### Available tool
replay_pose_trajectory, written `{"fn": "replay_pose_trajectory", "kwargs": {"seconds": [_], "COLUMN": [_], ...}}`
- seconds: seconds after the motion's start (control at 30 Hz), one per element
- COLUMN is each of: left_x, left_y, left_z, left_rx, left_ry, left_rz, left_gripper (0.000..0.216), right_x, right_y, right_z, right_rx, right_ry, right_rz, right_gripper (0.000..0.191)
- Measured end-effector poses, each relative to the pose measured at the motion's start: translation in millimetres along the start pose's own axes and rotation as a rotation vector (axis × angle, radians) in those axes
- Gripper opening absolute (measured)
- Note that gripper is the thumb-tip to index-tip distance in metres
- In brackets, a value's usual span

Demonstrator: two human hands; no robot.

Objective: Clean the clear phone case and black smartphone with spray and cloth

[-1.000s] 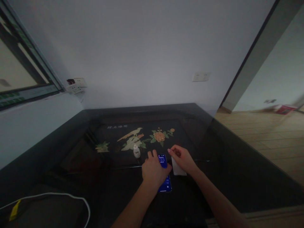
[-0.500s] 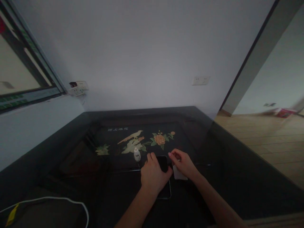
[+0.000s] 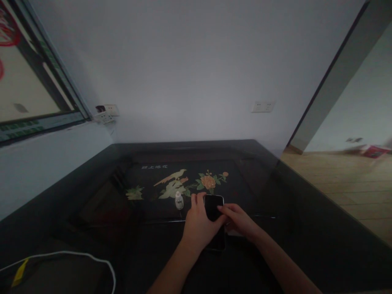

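Observation:
A black smartphone (image 3: 213,202) with a pale rim is upright lengthwise in front of me, its dark screen facing up. My left hand (image 3: 199,224) is closed around it, fingers along the left edge and thumb across to the right edge. My right hand (image 3: 241,222) is at the phone's right side with fingers drawn together, a fingertip over the screen. Whether those fingers pinch anything is too dim to tell. Below the right hand shows part of a white flat piece (image 3: 235,233). A small clear bottle with a white cap (image 3: 179,201) stands left of the phone.
The glossy black table (image 3: 147,253) carries an inlaid bird-and-flower picture (image 3: 208,181). A white cable (image 3: 70,252) with a yellow tag (image 3: 20,272) curves at the lower left. Wall sockets (image 3: 263,107) and a window (image 3: 30,81) lie beyond the table.
My right hand has moved onto the phone's right side, its fingertip now over the screen. More of the phone's top end shows above my left hand. The view has shifted slightly.

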State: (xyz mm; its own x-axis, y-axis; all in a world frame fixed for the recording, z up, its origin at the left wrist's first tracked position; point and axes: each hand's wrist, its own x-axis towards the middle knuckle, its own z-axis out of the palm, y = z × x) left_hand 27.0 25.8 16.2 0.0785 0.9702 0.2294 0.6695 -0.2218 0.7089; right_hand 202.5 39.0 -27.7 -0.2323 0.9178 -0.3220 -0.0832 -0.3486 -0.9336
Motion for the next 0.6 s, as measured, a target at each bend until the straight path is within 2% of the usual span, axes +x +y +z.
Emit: {"fn": "replay_pose_trajectory", "kwargs": {"seconds": [0.13, 0.27, 0.47, 0.6], "left_x": [8, 14, 12, 12], "left_y": [-12, -18, -16, -16], "left_z": [2, 2, 4, 3], "left_rx": [-0.269, -0.382, -0.37, -0.31], "left_ry": [-0.092, -0.139, -0.019, 0.035], "left_rz": [-0.06, -0.073, -0.05, -0.041], "left_gripper": [0.04, 0.034, 0.039, 0.04], "right_x": [2, 2, -6, -12], "right_y": [-1, -2, -7, -11], "right_z": [-3, -2, 3, 3], "right_rx": [0.076, 0.084, 0.041, -0.053], "right_ry": [-0.016, -0.003, -0.159, -0.172], "right_rz": [-0.012, -0.016, -0.061, -0.087], "right_gripper": [0.045, 0.044, 0.041, 0.042]}}
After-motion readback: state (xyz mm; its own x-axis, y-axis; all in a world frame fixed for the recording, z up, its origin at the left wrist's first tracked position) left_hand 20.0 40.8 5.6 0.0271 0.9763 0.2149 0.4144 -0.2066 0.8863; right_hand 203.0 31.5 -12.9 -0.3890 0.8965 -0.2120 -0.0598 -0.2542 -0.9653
